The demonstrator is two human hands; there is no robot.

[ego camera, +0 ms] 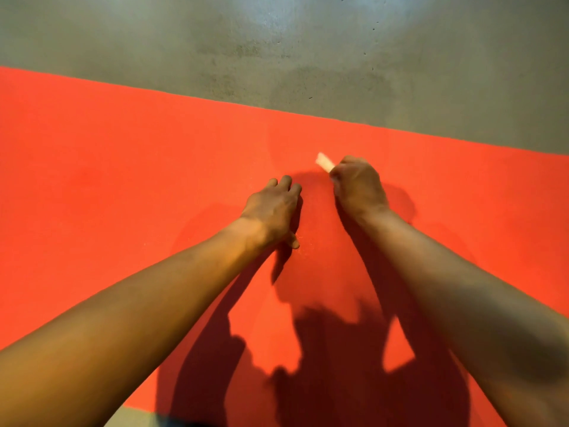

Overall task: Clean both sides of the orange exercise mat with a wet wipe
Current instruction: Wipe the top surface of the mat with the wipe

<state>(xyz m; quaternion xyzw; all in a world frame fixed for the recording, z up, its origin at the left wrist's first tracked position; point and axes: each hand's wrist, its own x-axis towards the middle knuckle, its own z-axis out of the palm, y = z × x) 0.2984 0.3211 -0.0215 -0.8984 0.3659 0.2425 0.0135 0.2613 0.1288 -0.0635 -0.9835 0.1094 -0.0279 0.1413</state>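
There is one orange mat (123, 180), lying across the scene from left to right. One gray floor (277, 41) shows as a wide band on the far side of the mat and a small patch at the near left corner. Two bare hands are over the middle of the mat: one left hand (271, 208) and one right hand (358, 186). Two bare forearms reach in from the near side: one left forearm (138, 303) and one right forearm (462, 288). One white wipe (324, 162) sticks out at the far left of the right hand.
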